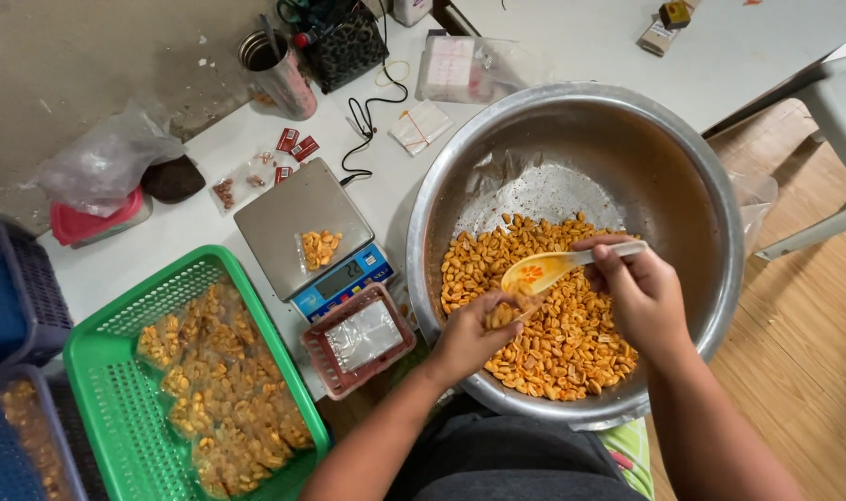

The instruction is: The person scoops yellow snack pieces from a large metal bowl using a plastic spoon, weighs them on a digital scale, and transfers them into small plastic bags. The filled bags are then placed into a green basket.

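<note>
Gripping a yellow spoon [545,270] by its handle, the right hand [638,295] holds it over peanuts [553,325] inside the metal bowl [683,186]; the left hand [474,336], closed, pinches a small bag [503,314] of peanuts beneath the spoon.

A large round steel bowl [683,167] sits on the white table [210,148], holding a heap of orange seasoned peanuts [553,343]. Both hands are in the bowl over the heap: the right hand [641,297] holds a yellow plastic spoon [553,269], the left hand [469,339] just beside its scoop. Left of the bowl stands a small digital scale [298,227] bearing a small clear bag of peanuts [319,249]. Further left lies a green plastic basket [117,320] full of packed peanut bags [224,390].
</note>
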